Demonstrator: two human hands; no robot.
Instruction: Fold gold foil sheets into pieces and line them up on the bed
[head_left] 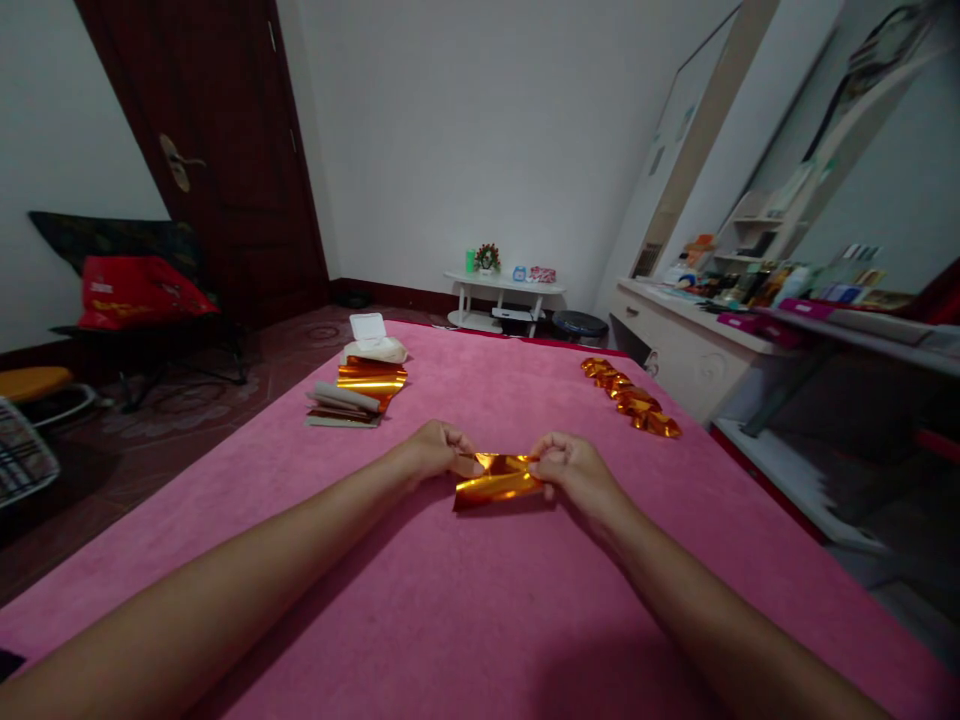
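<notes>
Between my two hands a sheet of shiny gold foil paper (495, 485) is held just over the pink table cover (465, 600), its near edge curling. My left hand (439, 450) pinches the foil's left end between thumb and fingers. At the other end, my right hand (570, 468) grips it the same way. Further left lie a stack of gold foil sheets (373, 378) and a pile of folded greyish paper (343, 402). Off to the right is a row of folded, crumpled gold foil pieces (630, 398).
A white pack with its lid raised (373, 345) stands behind the foil stack. Beyond the table are a small white side table (504, 284) and a dark round stool (580, 325). A dresser with bottles (697, 320) lines the right side; a chair holding a red bag (142, 292) stands left.
</notes>
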